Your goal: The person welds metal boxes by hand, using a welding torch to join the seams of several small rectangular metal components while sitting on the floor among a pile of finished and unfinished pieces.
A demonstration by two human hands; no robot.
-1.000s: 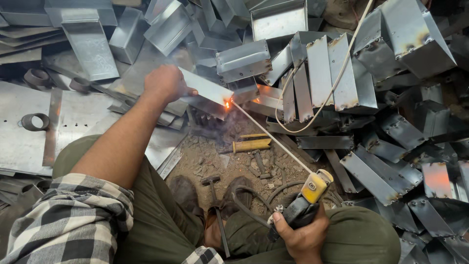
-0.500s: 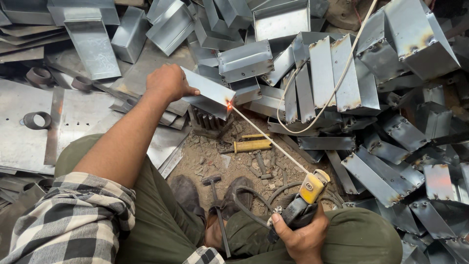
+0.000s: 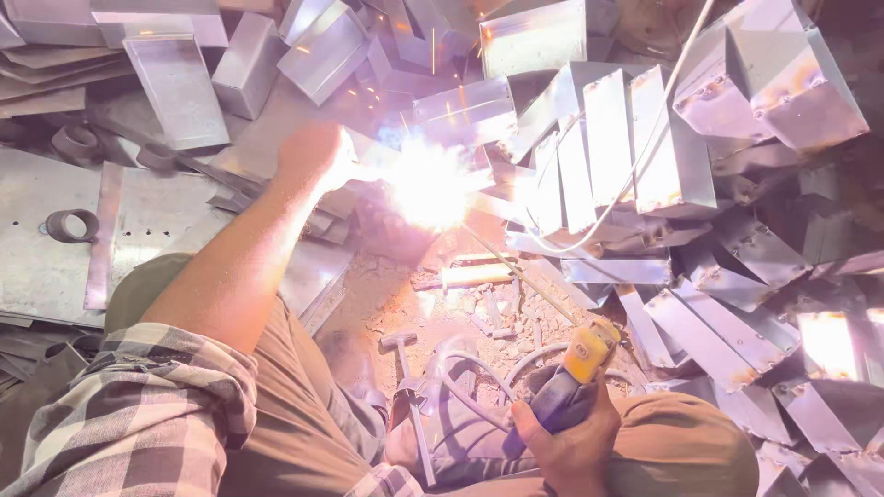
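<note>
Sheet-metal box (image 3: 405, 161) sits at 12 o'clock from my lap, among piled folded boxes (image 3: 645, 138). My left hand (image 3: 318, 155) clamped on its left end, pinning it flat. My right hand (image 3: 571, 442) closed round yellow-tipped electrode holder (image 3: 575, 364), low at 5 o'clock. Rod (image 3: 520, 276) long axis runs 11 o'clock from holder to arc glare (image 3: 428, 184) on box edge. Left hand nearer to seam.

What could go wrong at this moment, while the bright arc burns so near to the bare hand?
1. The left hand holds the metal piece right beside the arc; sparks or heat might burn the bare skin.
2. The white cable lies over sharp sheet-metal boxes; an edge could cut it.
3. Sparks may land on the trousers.
</note>
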